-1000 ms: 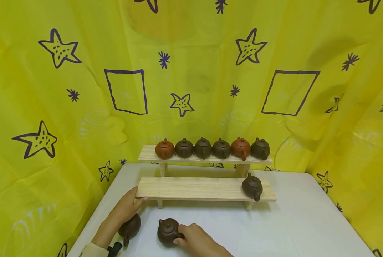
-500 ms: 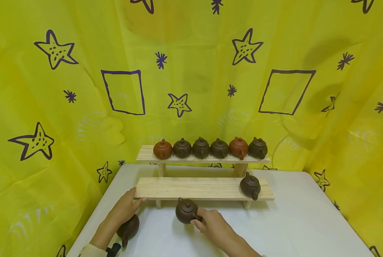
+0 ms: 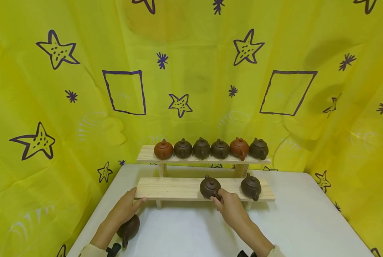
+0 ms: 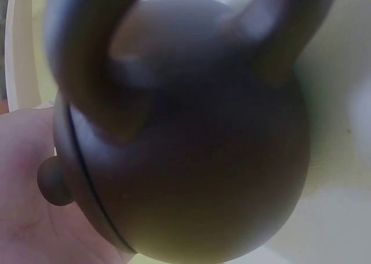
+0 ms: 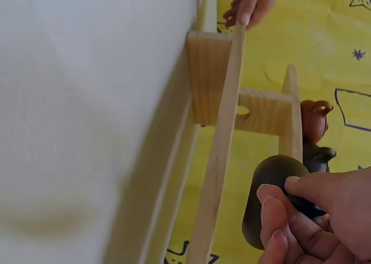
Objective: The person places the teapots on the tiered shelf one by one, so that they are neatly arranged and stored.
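Note:
My right hand (image 3: 233, 208) pinches a dark brown teapot (image 3: 209, 186) by its handle, over the middle of the lower wooden shelf (image 3: 169, 187). In the right wrist view a gap shows between this teapot (image 5: 269, 188) and the board. My left hand (image 3: 124, 207) holds the left end of the lower shelf, thumb along the front edge. Under my left forearm another brown teapot (image 3: 129, 227) stands on the table; it fills the left wrist view. One more dark teapot (image 3: 251, 186) sits toward the lower shelf's right end.
The upper shelf (image 3: 144, 153) carries a row of several teapots, including a reddish one (image 3: 163, 150) and a second reddish one (image 3: 239, 148). The stand rests on a white table (image 3: 294, 217). Yellow patterned cloth (image 3: 204, 82) surrounds the table at the back and sides.
My right hand has lifted the teapot off the table and carried it right and forward, over the lower shelf. My left hand has stayed on the shelf's end.

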Available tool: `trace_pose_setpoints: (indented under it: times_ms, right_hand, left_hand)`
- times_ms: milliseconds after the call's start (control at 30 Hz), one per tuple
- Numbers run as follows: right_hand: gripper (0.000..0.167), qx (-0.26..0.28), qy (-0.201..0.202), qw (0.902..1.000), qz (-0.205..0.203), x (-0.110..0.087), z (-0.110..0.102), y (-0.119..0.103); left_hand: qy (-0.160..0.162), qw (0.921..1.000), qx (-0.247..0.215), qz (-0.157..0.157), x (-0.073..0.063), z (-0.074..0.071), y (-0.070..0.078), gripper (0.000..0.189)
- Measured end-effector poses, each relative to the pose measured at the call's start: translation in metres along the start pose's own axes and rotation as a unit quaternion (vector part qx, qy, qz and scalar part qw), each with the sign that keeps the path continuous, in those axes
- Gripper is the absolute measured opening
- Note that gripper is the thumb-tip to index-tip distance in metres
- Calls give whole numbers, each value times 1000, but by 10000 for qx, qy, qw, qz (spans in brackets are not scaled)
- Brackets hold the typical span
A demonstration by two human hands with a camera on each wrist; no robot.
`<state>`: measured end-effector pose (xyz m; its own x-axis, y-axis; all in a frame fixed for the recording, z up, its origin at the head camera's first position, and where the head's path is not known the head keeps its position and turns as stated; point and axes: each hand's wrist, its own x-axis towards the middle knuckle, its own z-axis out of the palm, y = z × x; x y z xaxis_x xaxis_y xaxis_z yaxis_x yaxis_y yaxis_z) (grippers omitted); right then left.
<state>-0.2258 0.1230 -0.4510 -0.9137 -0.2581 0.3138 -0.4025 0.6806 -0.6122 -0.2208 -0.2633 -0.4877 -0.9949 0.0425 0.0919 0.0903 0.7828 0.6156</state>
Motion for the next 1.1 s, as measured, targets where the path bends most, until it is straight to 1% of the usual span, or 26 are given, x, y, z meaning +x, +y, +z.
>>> trace_pose_setpoints:
  times_ms: [167,400,533,767,933,1100]
  right_hand:
    - [34,-271,252,9991,191,6,-2,9]
    - [34,-549,549,9969,142,11,-1,18]
    - [34,-595,562,9965,193,13,0,19]
    - [32,-633,637,9959,123,14,3,19]
    - [33,-688,673,9953,122,15,6,21]
    - [33,-591,632,9961,147,15,6,21]
  left_hand:
    - [-2,10000,-24,-1,1,0,-1,71]
    - [-8,10000,9,8,2,1,-3,72]
    - [7,10000,-22,52,1,1,-4,71]
    - [-61,9999,9,-88,1,2,-5,75]
    - [-72,9999,56,-102,1,2,-5,76]
    - [-62,9999,31,-96,1,2,-5,75]
